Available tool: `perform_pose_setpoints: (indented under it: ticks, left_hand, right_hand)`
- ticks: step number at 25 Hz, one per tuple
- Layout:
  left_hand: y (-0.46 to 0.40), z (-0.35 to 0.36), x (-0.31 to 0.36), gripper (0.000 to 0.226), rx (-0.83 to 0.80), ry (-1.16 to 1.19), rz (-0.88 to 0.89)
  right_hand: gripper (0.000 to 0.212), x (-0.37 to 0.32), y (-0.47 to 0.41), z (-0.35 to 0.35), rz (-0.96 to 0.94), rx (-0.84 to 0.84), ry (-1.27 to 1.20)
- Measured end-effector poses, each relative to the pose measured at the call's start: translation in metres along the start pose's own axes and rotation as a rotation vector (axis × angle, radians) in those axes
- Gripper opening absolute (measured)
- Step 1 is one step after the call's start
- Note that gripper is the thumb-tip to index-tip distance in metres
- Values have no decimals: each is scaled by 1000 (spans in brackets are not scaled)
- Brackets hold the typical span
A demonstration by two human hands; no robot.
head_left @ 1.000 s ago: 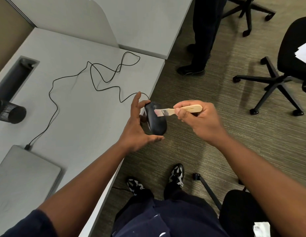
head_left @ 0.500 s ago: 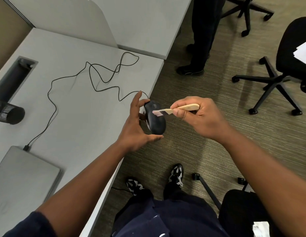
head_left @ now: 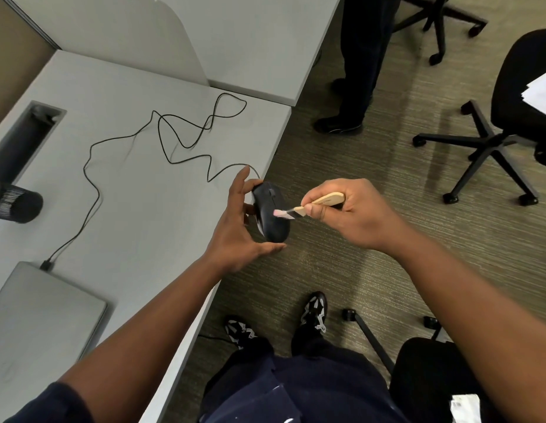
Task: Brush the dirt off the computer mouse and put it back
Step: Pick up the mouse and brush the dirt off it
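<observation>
My left hand holds a black wired computer mouse just past the desk's right edge, thumb under its near end and fingers behind it. Its black cable trails in loops across the grey desk to a closed laptop. My right hand grips a small brush with a pale wooden handle. The brush's pinkish bristles touch the middle of the mouse's top.
A closed grey laptop lies at the desk's near left, with a black mesh cup and a cable slot behind it. A person's legs stand ahead. Black office chairs sit to the right on the carpet.
The brush tip has moved down the mouse from its upper end to its middle. My left hand keeps the mouse in about the same place.
</observation>
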State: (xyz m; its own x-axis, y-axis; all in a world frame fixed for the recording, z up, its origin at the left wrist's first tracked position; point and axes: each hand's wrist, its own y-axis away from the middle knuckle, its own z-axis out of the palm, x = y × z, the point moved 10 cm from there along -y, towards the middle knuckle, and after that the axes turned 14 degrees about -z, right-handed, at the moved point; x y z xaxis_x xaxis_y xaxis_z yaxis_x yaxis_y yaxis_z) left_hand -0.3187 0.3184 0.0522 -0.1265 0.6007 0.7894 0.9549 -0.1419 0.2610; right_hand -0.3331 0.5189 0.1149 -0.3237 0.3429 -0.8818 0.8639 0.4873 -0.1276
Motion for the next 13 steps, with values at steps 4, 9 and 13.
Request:
perform_pose_setpoints:
  ticks: [4,9,13]
  left_hand:
    - [1,1,-2,153,-9,-7,-21]
    - [3,1,3,152,0,-6,-5]
    - [5,-1,0,152,4,-15,0]
  right_hand:
    - [8,-1,-1,-7,30,63,-42]
    - [14,-9,-9,4,74,-17,19]
    - [17,-7,-6,0,85,-80,139]
